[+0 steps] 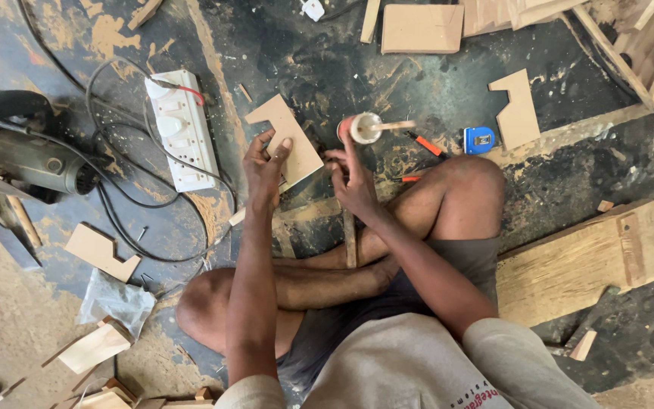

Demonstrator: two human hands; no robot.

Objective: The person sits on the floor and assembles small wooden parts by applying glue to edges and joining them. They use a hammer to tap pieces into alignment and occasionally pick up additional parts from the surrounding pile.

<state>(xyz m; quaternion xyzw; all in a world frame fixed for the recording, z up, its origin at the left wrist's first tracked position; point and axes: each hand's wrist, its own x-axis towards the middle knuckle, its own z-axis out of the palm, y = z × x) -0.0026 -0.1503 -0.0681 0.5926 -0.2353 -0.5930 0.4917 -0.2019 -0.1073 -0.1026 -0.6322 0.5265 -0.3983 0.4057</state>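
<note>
left hand (265,168) grips a flat tan notched board piece (288,138), steadying it; right hand (351,182) holds a small white-topped round pot (362,127) with a wooden stick just right of it

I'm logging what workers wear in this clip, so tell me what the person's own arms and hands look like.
Both arms are bare from the upper arm down, lean and long. The left hand and right hand wear no gloves, and no rings, watch or bands show. Short, loose sleeves of a light grey-beige T-shirt cover the shoulders; small red print runs along its lower edge.
</note>
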